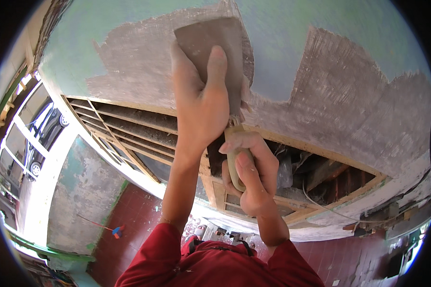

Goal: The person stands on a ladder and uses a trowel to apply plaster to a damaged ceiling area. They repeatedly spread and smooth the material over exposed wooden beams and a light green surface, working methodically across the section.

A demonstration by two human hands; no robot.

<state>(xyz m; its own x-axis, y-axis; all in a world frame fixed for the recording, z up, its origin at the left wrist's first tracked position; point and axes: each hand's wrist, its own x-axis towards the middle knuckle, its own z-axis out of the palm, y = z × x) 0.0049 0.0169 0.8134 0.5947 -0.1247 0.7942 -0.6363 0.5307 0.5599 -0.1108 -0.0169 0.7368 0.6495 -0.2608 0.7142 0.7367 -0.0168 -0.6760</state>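
Observation:
Both my hands work a wide metal scraper [208,31] against a wall [323,57] that has pale green paint and large rough grey-brown patches. My left hand [198,105] grips the blade, its fingers along the sides and one digit lying flat on the face. My right hand [254,172] is closed round the olive handle [234,170], just below it in the view. The scraper's top edge lies within a grey patch, near its border with the green paint.
Below the patches are a wooden louvred vent [129,129] and a dark opening [330,182] with a loose cable [330,215]. At left are a parked car [48,138] and a weathered wall [76,191]. Red tiled floor [105,258] shows beneath, with a blue-headed long-handled tool [117,232].

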